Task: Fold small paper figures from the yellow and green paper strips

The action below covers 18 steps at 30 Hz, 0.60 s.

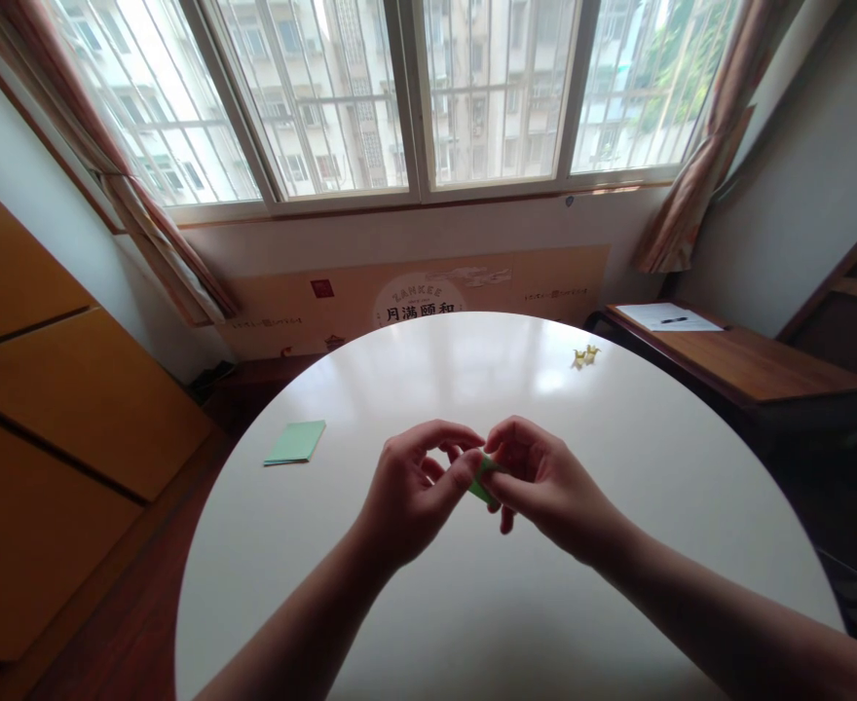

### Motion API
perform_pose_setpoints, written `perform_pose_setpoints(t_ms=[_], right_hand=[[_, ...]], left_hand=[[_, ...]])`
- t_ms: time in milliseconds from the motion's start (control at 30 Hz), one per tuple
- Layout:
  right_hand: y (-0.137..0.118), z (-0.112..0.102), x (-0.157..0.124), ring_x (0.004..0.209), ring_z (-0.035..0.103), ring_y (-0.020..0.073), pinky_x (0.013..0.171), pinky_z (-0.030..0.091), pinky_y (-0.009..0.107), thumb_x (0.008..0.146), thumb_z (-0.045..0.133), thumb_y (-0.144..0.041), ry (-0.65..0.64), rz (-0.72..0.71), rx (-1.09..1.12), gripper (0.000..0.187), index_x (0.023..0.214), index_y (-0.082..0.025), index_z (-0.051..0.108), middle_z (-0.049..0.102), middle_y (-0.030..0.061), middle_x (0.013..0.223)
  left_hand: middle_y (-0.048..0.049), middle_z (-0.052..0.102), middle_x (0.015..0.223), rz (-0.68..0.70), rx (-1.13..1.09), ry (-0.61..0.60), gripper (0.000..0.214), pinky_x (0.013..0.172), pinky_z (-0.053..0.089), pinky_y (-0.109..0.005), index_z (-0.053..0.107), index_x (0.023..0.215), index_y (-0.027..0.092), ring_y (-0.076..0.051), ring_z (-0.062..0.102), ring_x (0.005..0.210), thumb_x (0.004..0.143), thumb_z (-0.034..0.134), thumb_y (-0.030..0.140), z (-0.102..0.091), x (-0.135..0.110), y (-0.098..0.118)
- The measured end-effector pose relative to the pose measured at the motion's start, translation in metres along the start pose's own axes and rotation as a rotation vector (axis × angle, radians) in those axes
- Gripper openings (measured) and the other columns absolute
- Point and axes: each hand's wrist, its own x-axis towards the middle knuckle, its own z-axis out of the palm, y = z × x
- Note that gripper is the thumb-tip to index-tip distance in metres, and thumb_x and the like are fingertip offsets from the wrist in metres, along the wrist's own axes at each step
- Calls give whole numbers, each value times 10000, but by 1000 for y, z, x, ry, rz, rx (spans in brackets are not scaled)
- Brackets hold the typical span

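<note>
A small piece of folded green paper (484, 484) is pinched between my two hands, above the middle of the white table. My left hand (423, 484) grips its left side with thumb and fingers closed. From the other side, my right hand (538, 472) holds it too, its thumb pressed on the paper and a lower finger hanging free. The fingers cover most of the paper, so its folded shape cannot be made out. Off to the left lies a stack of light green square paper (295, 442). Two small yellow folded-paper figures (585, 356) stand near the far right edge.
The round white table (428, 623) has a glossy top. Beyond its right edge stands a wooden desk (771, 362) with white paper (662, 317) and a dark pen (675, 320). Wooden cabinets (49, 428) are at the left, and a barred window (414, 97) is ahead.
</note>
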Motion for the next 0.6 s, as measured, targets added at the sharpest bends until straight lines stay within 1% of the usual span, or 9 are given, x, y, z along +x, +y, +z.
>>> perform_pose_setpoints(t_ms=[67, 133, 233, 333, 433, 533, 600], right_hand=[[0, 0, 0, 568, 616, 135, 435, 528, 221, 812, 778, -305, -5, 1, 25, 261, 895, -197, 556, 633, -33, 662], [0, 0, 0, 566, 613, 134, 433, 527, 220, 810, 782, -315, -6, -3, 24, 267, 889, -196, 556, 635, -31, 655], [-2, 2, 0, 572, 609, 140, 435, 525, 223, 800, 787, -293, 2, -6, -3, 260, 879, -196, 559, 637, -27, 647], [-4, 4, -1, 583, 612, 146, 442, 524, 225, 782, 790, -251, 2, 3, -21, 252, 871, -200, 560, 638, -25, 644], [-5, 4, -2, 592, 614, 149, 448, 523, 227, 792, 761, -217, 0, 13, -32, 218, 869, -204, 557, 635, -24, 654], [-3, 4, -2, 596, 611, 148, 452, 526, 233, 810, 723, -195, -11, 14, -32, 183, 879, -207, 554, 641, -17, 679], [-1, 3, -2, 600, 609, 148, 457, 527, 236, 809, 721, -187, -17, 12, -22, 188, 883, -209, 549, 639, -17, 686]], left_hand=[[-56, 694, 805, 21, 29, -6, 112, 494, 503, -201, 741, 889, 154, -157, 630, 705, 817, 719, 237, -1, 0, 1], [-61, 690, 803, 32, 43, 2, 112, 473, 493, -192, 754, 865, 150, -152, 625, 687, 799, 744, 240, 0, 0, 2], [-60, 686, 779, 22, 44, 30, 99, 446, 480, -188, 761, 826, 147, -143, 619, 646, 817, 720, 237, 1, 1, 1], [-60, 690, 765, -23, 39, 40, 128, 429, 473, -189, 762, 827, 142, -137, 609, 612, 837, 694, 249, 1, 2, 1], [-47, 690, 720, -99, -3, 51, 162, 422, 474, -189, 758, 829, 131, -115, 581, 548, 842, 689, 277, 0, 3, 1], [-31, 681, 654, -168, -45, 36, 186, 404, 468, -184, 744, 811, 124, -103, 559, 497, 835, 694, 301, -1, 6, 0], [-34, 686, 655, -195, -59, 23, 198, 397, 466, -180, 737, 817, 119, -111, 574, 510, 831, 699, 313, -2, 6, -1]])
